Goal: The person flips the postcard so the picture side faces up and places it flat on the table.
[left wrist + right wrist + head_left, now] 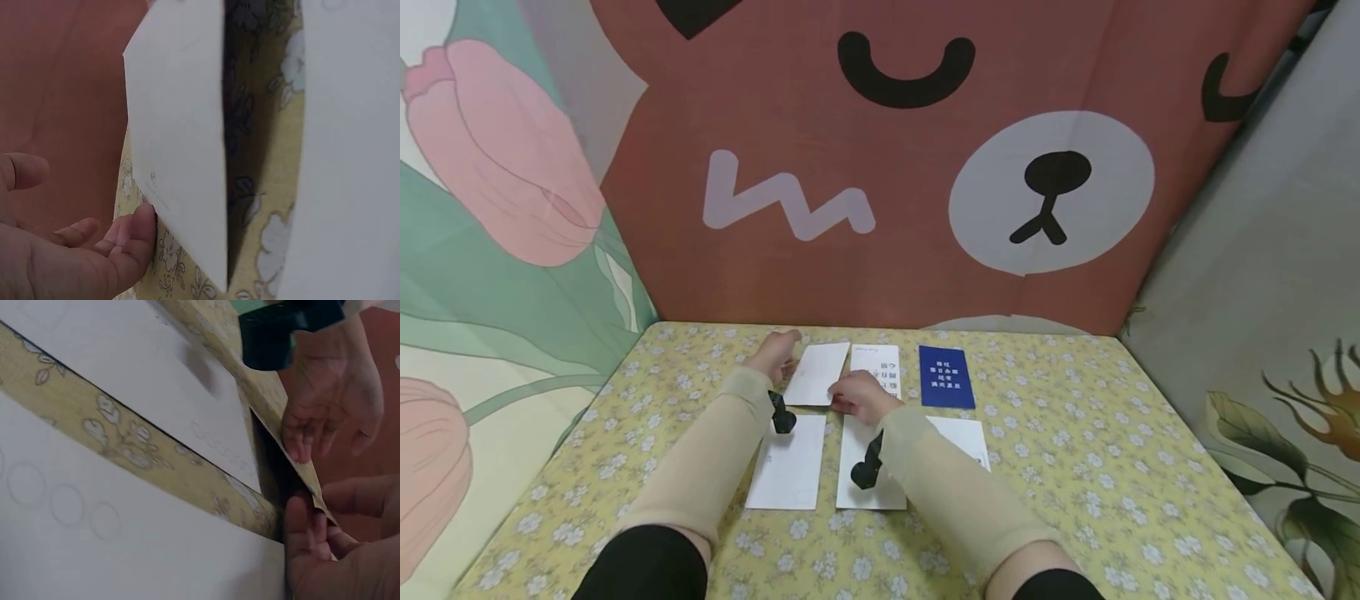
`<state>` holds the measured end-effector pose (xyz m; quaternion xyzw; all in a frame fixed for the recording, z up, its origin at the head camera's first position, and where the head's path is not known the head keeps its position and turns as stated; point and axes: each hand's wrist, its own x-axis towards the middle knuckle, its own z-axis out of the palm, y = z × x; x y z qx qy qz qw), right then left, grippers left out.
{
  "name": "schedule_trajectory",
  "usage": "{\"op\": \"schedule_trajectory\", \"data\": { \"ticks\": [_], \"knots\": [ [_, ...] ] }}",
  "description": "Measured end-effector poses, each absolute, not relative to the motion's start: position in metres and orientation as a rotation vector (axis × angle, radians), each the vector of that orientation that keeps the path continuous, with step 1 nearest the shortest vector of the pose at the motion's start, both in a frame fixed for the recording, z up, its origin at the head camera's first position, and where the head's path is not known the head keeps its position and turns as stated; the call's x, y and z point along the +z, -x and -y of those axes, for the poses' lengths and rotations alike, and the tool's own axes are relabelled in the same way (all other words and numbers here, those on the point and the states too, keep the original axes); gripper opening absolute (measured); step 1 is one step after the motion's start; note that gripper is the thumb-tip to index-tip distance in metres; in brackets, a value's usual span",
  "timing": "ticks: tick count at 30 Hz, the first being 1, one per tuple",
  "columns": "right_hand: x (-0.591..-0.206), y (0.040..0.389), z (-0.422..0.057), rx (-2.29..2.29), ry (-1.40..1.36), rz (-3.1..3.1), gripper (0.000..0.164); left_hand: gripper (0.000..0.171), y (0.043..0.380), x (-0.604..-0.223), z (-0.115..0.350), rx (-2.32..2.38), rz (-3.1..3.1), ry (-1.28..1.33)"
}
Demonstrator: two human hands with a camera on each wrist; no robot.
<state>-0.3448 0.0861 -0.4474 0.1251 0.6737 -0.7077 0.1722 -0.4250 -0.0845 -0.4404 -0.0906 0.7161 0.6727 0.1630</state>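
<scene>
A white postcard (817,374) lies at the back left of the table, its near edge tilted up. My right hand (867,396) pinches that card's near right corner; in the right wrist view the thumb and fingers (300,528) meet at its edge. Beside the card's left edge is my left hand (772,357), fingers loosely bent. In the left wrist view its fingertips (145,219) are right at the edge of the postcard (178,125). Two more white postcards (787,462) (857,450) lie nearer me, the second partly under my right wrist.
A white card with dark print (877,360) and a blue card with white print (947,377) lie in the back row. Another white card (966,435) is partly hidden by the right forearm. A flowered yellow cloth (1075,500) covers the table, against a brown curtain (775,283).
</scene>
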Motion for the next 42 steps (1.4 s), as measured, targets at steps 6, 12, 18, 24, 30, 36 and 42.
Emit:
{"op": "schedule_trajectory", "data": {
  "ticks": [6,12,18,24,30,36,42],
  "knots": [
    [-0.450,0.345,-0.083,-2.027,-0.372,-2.012,0.020,0.037,0.429,-0.441,0.083,1.876,-2.069,0.162],
    [-0.448,0.349,-0.086,-2.093,-0.303,-1.936,0.018,0.029,0.433,-0.440,0.083,1.855,-2.113,0.096],
    [-0.441,0.355,-0.088,-2.166,-0.272,-1.827,0.009,0.054,0.440,-0.433,0.087,1.922,-2.133,0.073],
    [-0.445,0.350,-0.094,-2.165,-0.298,-1.824,0.028,0.044,0.433,-0.433,0.086,2.004,-2.071,0.090],
    [-0.448,0.344,-0.099,-2.132,-0.312,-1.832,0.024,0.039,0.430,-0.438,0.085,2.110,-1.972,0.002],
    [-0.447,0.343,-0.096,-2.081,-0.236,-1.808,0.012,0.033,0.427,-0.442,0.077,2.144,-1.722,-0.239],
    [-0.443,0.342,-0.090,-2.065,-0.196,-1.701,0.030,0.038,0.422,-0.440,0.071,2.041,-1.602,-0.287]
  ]
}}
